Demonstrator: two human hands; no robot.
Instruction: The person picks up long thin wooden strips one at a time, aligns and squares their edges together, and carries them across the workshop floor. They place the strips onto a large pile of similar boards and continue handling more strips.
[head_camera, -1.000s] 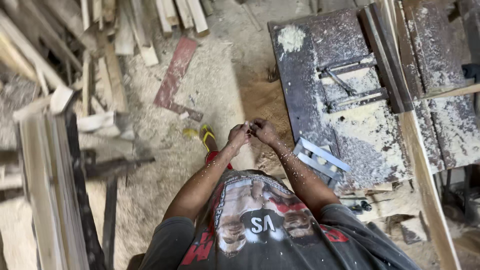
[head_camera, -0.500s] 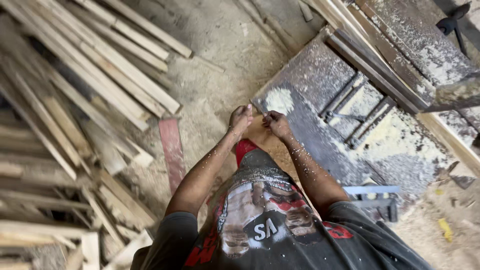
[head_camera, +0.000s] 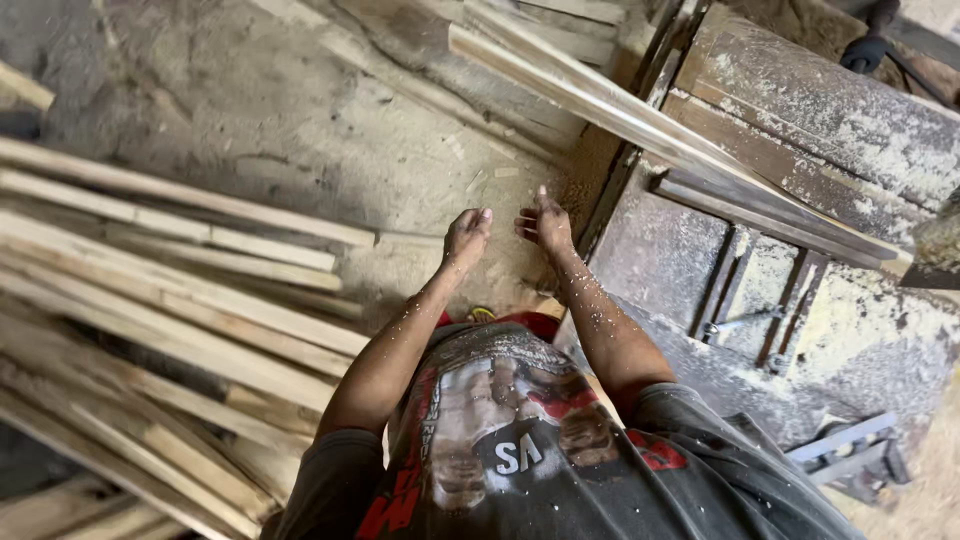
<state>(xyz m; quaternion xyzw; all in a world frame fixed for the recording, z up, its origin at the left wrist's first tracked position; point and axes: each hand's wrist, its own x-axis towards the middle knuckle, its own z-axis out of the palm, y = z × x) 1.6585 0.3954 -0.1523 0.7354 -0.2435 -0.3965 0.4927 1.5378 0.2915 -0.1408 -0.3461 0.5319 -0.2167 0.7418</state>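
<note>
Below camera, sawdust floor seen, strewn with dust. Slat pile stacked at left. Saw table set at right, dust-coated, long slat laid across its top edge. Left hand held loosely curled, nothing gripped. Right hand held half open, fingers spread, empty, just beside table edge. Hands kept near each other, apart, over floor.

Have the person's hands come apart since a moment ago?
Yes. The left hand and right hand, earlier touching, now show a gap, beside the saw table.
</note>
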